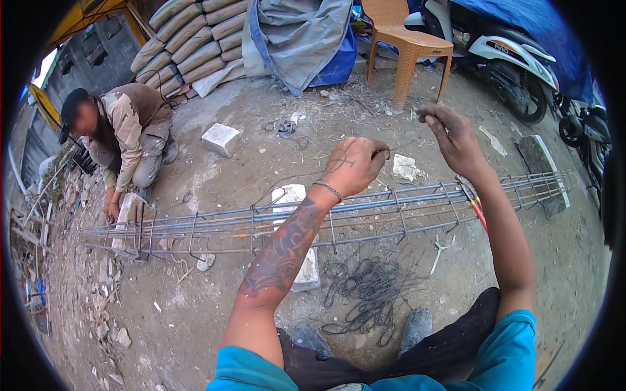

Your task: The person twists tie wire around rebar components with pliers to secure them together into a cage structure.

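Observation:
A long rebar cage of thin bars and square stirrups lies across in front of me. Above its middle, my left hand is closed, thumb against curled fingers; whatever it pinches is too thin to make out. To the right and a little farther away, my right hand is raised, its fingers and thumb drawn together in a pinch. Any thin wire there cannot be made out. Red-handled pliers rest at the cage beside my right forearm. A tangle of dark tie wire lies on the ground near my feet.
Pale blocks stand on the ground, some under the cage. At the left, another person crouches with hands at the cage's end. Stacked sacks, a tarp, an orange plastic chair and a motor scooter line the far side.

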Demonstrator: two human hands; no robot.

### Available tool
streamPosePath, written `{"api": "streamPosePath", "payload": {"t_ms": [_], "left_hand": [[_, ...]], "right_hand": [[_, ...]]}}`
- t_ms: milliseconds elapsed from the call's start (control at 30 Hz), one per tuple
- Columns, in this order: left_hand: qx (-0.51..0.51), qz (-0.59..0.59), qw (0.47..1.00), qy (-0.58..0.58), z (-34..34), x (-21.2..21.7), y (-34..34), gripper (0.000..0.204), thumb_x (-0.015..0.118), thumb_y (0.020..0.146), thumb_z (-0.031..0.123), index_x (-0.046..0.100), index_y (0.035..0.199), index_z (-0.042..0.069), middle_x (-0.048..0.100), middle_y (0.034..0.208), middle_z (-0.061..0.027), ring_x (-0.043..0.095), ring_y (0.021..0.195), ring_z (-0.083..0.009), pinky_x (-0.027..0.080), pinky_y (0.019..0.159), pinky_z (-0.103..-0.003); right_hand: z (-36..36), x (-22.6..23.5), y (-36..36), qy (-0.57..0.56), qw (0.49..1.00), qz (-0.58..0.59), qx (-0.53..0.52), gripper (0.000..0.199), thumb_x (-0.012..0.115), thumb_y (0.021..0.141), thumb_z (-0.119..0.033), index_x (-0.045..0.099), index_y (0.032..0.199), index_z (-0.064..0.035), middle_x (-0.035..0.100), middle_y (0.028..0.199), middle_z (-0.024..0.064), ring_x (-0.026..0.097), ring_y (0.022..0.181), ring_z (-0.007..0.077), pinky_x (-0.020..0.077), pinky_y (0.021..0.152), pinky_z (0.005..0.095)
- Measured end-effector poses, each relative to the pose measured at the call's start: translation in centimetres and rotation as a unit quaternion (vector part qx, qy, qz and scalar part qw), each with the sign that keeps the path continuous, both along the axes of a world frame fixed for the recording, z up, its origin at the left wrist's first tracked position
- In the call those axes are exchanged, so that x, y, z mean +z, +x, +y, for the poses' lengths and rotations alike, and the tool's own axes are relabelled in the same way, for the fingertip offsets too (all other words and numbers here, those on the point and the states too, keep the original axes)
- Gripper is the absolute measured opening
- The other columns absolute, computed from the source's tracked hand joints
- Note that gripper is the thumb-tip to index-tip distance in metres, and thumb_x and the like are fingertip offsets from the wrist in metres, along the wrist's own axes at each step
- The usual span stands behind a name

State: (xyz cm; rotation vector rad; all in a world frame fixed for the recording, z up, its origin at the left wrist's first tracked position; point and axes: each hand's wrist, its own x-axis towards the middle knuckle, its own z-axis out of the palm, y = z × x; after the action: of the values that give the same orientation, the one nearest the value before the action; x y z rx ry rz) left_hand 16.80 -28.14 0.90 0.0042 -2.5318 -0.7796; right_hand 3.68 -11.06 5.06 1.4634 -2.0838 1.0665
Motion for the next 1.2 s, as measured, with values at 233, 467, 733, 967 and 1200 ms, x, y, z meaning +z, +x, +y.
{"api": "streamPosePath", "payload": {"t_ms": [233,467,733,967,1200], "left_hand": [[-0.013,0.023,1.000,-0.018,-0.1,-0.5,-0.5,0.021,0.058,0.084,0.018,0.069,0.093,0.002,0.065,0.076,-0.0177,0.063,0.070,-0.0321,0.049,0.067,-0.039],[-0.006,0.125,0.966,-0.227,-0.1,-2.8,-0.7,0.010,0.062,0.082,0.013,0.069,0.089,0.012,0.063,0.072,-0.0056,0.062,0.064,-0.0250,0.049,0.059,-0.034],[-0.078,0.079,0.960,-0.256,1.4,-3.5,-1.1,0.008,0.062,0.080,0.012,0.066,0.087,0.013,0.061,0.076,-0.0036,0.063,0.071,-0.0223,0.050,0.059,-0.034],[-0.051,0.014,0.990,-0.128,-0.2,-2.0,-1.0,0.023,0.057,0.088,0.020,0.067,0.099,0.002,0.067,0.074,-0.0101,0.064,0.065,-0.0228,0.050,0.059,-0.032],[-0.010,-0.019,0.983,0.181,-0.3,0.2,-1.0,0.025,0.053,0.092,0.015,0.061,0.103,-0.006,0.063,0.071,-0.0068,0.056,0.055,-0.0094,0.044,0.049,-0.024]], "right_hand": [[-0.6,-2.9,0.1,0.142,0.938,0.312,0.059,0.014,0.059,0.082,-0.016,0.065,0.094,-0.0122,0.063,0.090,0.0032,0.056,0.095,0.0200,0.0432,0.084,0.0341],[-0.5,-3.0,-0.2,0.206,0.969,0.116,0.071,0.012,0.059,0.080,-0.010,0.065,0.087,-0.0038,0.062,0.078,0.0107,0.060,0.079,0.0263,0.0468,0.074,0.0358],[1.2,-3.2,-2.3,0.333,0.864,-0.337,0.171,0.021,0.066,0.085,-0.017,0.067,0.089,0.0033,0.064,0.073,0.0057,0.059,0.071,0.0135,0.0481,0.069,0.0288],[2.6,-2.7,-3.9,0.236,0.960,-0.135,0.074,0.026,0.062,0.088,-0.021,0.066,0.092,0.0043,0.066,0.081,0.0117,0.063,0.078,0.0206,0.0492,0.074,0.0332],[-1.7,1.2,-4.3,-0.110,0.982,0.143,-0.056,0.056,0.071,0.075,-0.004,0.045,0.124,-0.0068,0.052,0.113,0.0141,0.052,0.099,0.0281,0.0445,0.083,0.0365]]}}
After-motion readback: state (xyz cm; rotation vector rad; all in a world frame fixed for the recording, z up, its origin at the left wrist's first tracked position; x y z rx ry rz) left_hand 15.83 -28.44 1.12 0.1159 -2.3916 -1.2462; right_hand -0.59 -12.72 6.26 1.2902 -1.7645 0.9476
